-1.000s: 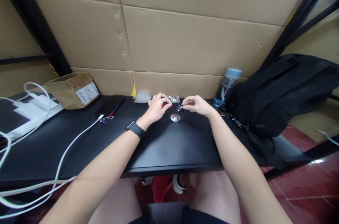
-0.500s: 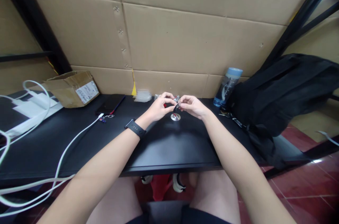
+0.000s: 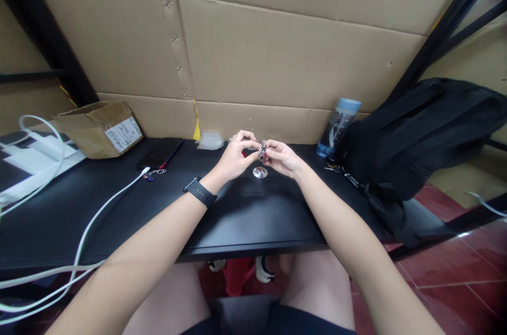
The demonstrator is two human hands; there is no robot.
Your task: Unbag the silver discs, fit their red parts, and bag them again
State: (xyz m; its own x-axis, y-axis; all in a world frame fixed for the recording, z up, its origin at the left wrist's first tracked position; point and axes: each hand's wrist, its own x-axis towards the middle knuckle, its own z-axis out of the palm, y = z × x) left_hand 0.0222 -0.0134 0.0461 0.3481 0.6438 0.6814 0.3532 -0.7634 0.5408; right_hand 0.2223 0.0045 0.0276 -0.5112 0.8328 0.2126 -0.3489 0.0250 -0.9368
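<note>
Between my two hands, above the black table, is a small round metal part (image 3: pixel 262 151) with a dark centre; its exact kind is too small to tell. My left hand (image 3: pixel 236 157) pinches its left side between thumb and fingers. From the right, the fingertips of my right hand (image 3: pixel 282 157) close on the same part. Just below them a shiny metal disc (image 3: pixel 260 172) with a red mark lies flat on the table. Something small and red, partly hidden, shows behind the left fingers.
Along the back stand an open cardboard box (image 3: pixel 103 131), a phone (image 3: pixel 160 154) with a cable and a stack of clear plastic pieces (image 3: pixel 210 140). On the right are a water bottle (image 3: pixel 338 126) and a black backpack (image 3: pixel 428 139). White cables (image 3: pixel 93 219) cross the left side.
The round part has turned in my fingers, so its face with the dark centre shows more. Both hands stay together on it. The whole view has shifted slightly.
</note>
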